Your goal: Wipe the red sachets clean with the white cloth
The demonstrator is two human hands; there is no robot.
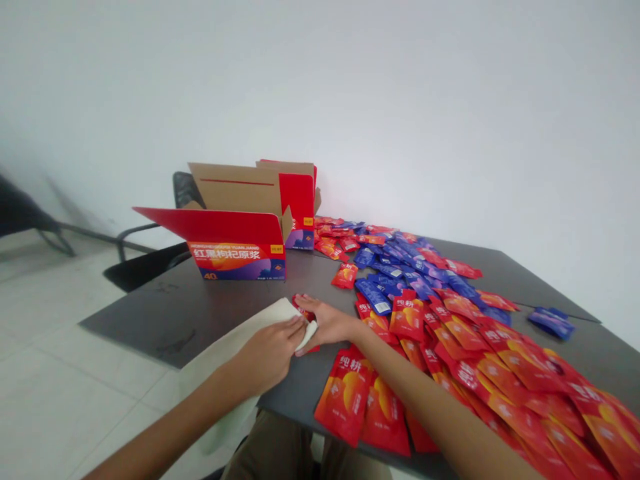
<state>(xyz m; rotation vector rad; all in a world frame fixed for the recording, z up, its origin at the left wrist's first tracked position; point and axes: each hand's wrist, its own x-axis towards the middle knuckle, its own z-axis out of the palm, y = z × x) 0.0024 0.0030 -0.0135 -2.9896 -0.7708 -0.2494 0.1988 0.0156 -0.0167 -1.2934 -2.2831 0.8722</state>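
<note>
Left hand: fingers curled over a fold of a soft cream cloth, which trails off the near table edge toward the person's khaki trousers. Right hand: fingers extended, fingertips on a small red foil sachet partly covered by the cloth. Grip by this hand cannot be confirmed. The two hands are close together, just apart, with the sachet and the cloth's end between them.

Landmark: a red-and-cardboard printed carton, flaps open, standing on a dark grey table. Its front panel reads 红枣枸杞原浆 and "40". The hands lie in front of and to the right of the carton, with bare grey tabletop showing between them and it.

To the carton's right, red foil pouches printed 纯耕 and blue foil pouches lie spread in a dense overlapping mass, reaching the right hand and wrist. Red pouches overhang the near table edge. One red pouch lies nearer the carton, apart from the main mass. A small blue pile lies farther right of the carton, near the far table edge. A black chair stands behind the carton.
</note>
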